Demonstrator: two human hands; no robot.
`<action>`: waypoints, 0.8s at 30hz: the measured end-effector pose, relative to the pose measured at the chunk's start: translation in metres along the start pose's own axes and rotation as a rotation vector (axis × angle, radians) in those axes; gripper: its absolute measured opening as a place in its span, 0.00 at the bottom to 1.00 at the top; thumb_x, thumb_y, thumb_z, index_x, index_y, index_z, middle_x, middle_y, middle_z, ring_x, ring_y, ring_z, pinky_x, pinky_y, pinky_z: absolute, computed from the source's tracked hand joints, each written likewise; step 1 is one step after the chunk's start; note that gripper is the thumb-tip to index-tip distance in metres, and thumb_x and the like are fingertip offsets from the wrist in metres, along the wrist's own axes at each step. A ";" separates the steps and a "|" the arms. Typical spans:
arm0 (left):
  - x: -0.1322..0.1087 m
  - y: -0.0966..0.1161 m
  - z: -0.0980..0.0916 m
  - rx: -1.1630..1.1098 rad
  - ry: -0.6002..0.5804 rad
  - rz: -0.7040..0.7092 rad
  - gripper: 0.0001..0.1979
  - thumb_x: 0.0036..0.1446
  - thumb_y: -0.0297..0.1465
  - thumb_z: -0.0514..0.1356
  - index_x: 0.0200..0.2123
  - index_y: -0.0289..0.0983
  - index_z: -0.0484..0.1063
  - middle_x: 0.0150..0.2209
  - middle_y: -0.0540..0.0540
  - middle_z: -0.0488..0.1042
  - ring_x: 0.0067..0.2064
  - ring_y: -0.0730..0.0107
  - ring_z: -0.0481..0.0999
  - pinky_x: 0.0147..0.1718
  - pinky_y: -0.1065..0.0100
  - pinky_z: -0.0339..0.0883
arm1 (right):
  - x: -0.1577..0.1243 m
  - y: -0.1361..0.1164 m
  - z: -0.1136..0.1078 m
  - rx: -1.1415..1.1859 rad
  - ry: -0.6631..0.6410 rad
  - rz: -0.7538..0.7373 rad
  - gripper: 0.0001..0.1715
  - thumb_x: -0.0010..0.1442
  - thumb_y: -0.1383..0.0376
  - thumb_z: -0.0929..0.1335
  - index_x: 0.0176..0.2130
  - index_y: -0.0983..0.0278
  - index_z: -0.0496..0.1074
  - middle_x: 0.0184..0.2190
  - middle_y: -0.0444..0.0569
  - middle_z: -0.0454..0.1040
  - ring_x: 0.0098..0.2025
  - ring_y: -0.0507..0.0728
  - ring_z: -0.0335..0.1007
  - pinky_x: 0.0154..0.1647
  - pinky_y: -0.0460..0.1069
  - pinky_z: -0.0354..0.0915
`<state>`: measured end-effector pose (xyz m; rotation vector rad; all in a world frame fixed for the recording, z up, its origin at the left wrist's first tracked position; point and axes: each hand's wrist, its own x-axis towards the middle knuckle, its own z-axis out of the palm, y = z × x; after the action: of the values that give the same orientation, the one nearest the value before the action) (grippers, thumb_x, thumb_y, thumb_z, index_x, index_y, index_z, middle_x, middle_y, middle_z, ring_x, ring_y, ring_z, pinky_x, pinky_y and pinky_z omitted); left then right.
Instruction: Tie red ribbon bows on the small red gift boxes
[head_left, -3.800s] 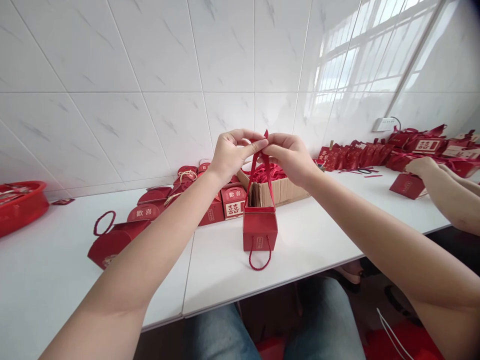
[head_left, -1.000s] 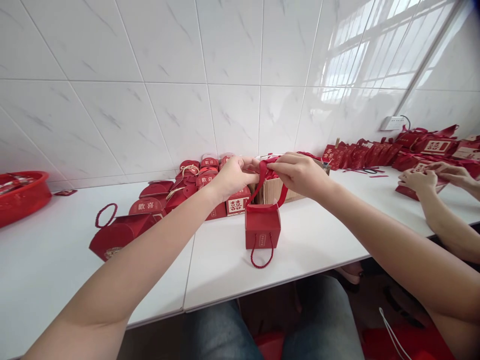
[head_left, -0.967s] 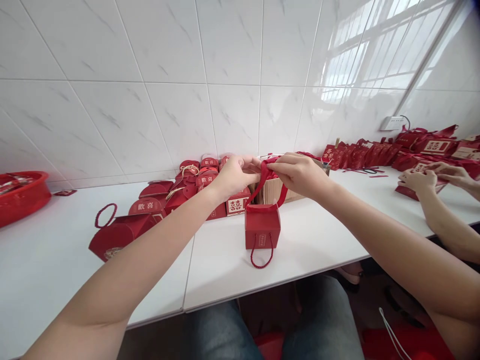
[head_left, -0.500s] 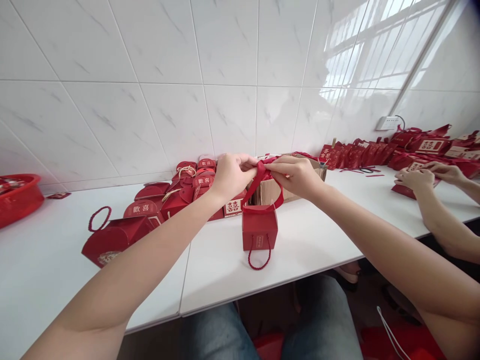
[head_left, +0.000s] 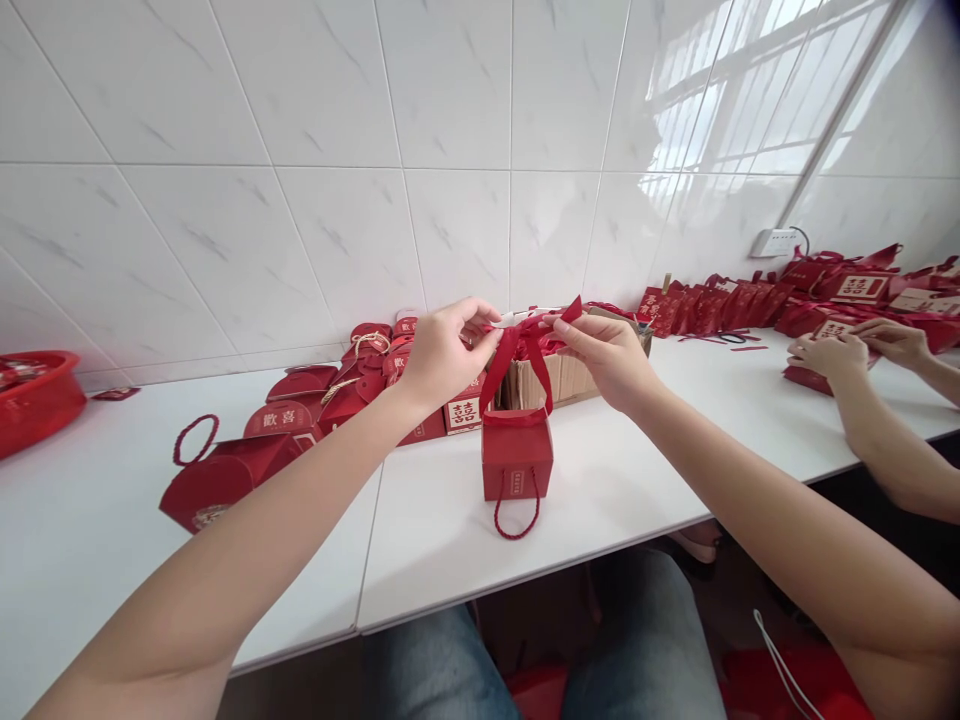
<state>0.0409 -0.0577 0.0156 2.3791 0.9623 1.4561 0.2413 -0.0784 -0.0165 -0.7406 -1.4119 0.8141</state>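
Left grip (head_left: 454,350), right grip (head_left: 609,352) raised above box (head_left: 517,455), pinching ribbon (head_left: 498,370).

- Glossy white tiled wall (head_left: 322,90) with grey streaks, filling the upper frame
- Bright reflection of a barred window (head_left: 686,115) on the tiles, upper right
- White rectangular power strip (head_left: 775,242) at the wall, right
- Smooth white tabletop (head_left: 435,540) across the middle, seamed left of centre
- Dark floor (head_left: 739,600), lower right

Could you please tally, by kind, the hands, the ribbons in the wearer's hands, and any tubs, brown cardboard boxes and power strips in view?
Wearer's hands, left hand and right hand: 2
Co-worker's hands: 2
Red ribbon: 1
Red tub: 1
Brown cardboard box: 1
Power strip: 1
Total: 8
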 end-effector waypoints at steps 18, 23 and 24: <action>-0.058 -0.063 -0.038 0.072 0.068 -0.217 0.08 0.52 0.36 0.62 0.35 0.41 0.72 0.38 0.46 0.77 0.41 0.63 0.77 0.44 0.64 0.71 | -0.056 0.052 -0.059 0.028 0.253 0.384 0.14 0.45 0.53 0.76 0.31 0.58 0.79 0.32 0.49 0.77 0.39 0.56 0.71 0.36 0.48 0.65; -0.062 -0.064 -0.043 0.106 0.058 -0.224 0.08 0.51 0.36 0.63 0.35 0.40 0.72 0.38 0.46 0.78 0.42 0.62 0.77 0.45 0.63 0.71 | -0.073 0.063 -0.072 0.014 0.300 0.426 0.14 0.45 0.53 0.76 0.30 0.58 0.80 0.34 0.50 0.76 0.40 0.57 0.71 0.36 0.50 0.66; -0.061 -0.063 -0.043 0.105 0.058 -0.223 0.08 0.51 0.35 0.63 0.35 0.40 0.72 0.38 0.46 0.78 0.42 0.62 0.77 0.45 0.63 0.71 | -0.075 0.063 -0.073 0.021 0.303 0.431 0.13 0.45 0.54 0.76 0.30 0.59 0.80 0.34 0.50 0.76 0.40 0.57 0.71 0.36 0.49 0.66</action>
<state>-0.0415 -0.0542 -0.0367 2.2232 1.3015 1.4288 0.3120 -0.1047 -0.1126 -1.1233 -0.9822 0.9962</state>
